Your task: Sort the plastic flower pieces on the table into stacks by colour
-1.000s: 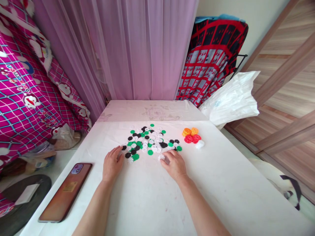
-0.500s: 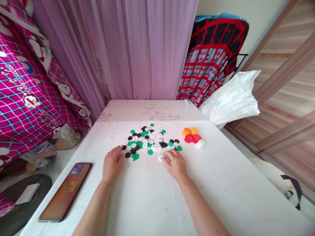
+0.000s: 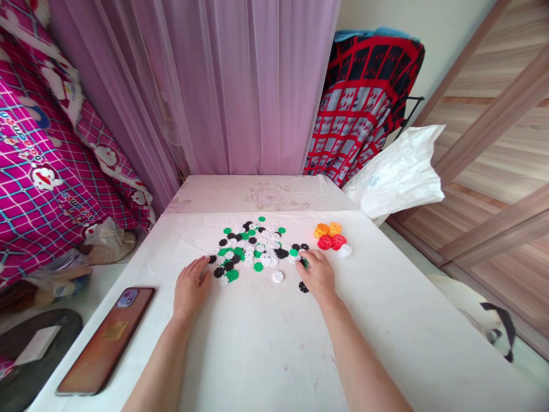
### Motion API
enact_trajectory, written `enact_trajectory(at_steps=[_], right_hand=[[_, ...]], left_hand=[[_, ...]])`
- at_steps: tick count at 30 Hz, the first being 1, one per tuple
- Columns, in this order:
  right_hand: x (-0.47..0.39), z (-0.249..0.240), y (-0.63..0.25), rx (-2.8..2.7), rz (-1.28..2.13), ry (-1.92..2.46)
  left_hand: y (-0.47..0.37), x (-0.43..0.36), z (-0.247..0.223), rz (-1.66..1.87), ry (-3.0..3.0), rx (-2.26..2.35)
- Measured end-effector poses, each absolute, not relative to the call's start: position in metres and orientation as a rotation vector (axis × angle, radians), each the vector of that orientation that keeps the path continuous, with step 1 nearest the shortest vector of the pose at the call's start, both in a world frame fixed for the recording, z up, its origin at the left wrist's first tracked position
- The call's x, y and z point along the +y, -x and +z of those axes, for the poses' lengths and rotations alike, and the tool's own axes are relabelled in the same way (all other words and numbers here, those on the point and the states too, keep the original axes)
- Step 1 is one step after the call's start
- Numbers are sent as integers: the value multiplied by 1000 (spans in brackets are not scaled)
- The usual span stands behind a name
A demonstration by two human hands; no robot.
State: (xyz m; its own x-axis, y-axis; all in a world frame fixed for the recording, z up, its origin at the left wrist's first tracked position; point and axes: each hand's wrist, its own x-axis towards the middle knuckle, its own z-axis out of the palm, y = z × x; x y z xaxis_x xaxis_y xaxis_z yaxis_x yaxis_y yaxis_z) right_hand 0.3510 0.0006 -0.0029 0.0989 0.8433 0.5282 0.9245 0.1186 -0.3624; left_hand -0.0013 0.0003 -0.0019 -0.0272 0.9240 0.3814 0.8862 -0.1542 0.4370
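Note:
Flower-shaped plastic discs in white, black and green lie in a loose, overlapping heap [image 3: 261, 246] on the white-covered table. At the heap's left edge rests my left hand [image 3: 191, 286], open, its fingertips beside a black disc [image 3: 212, 259]. My right hand [image 3: 318, 276] is over the right edge, thumb and fingers apart around a green disc and a black one, partly hidden beneath it. In front of the heap sits a small white stack of discs [image 3: 278, 277]. A single black disc [image 3: 303, 287] lies just left of my right wrist.
Orange discs [image 3: 328, 229], red discs [image 3: 331, 242] and a white stack [image 3: 345, 250] are grouped to the right. A phone [image 3: 107, 340] lies face down on the table's left side. Beyond the right edge hangs a white bag [image 3: 394, 171]; a purple curtain [image 3: 240, 86] is behind.
My right hand has left the white stack, which now lies alone, and moved right onto the green and black discs. A black disc beside it has come into view. My left hand stays put.

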Motion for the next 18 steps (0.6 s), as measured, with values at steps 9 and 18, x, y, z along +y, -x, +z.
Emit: enact_trajectory(at_steps=[9,18], right_hand=[[-6,-5,-342,-1838,-159,1762],[-11,-2,-339,-1793,-234,1864]], left_hand=[[2,1,-2,938,-2159,1994],[1,1,-3,948,-2138,2007]])
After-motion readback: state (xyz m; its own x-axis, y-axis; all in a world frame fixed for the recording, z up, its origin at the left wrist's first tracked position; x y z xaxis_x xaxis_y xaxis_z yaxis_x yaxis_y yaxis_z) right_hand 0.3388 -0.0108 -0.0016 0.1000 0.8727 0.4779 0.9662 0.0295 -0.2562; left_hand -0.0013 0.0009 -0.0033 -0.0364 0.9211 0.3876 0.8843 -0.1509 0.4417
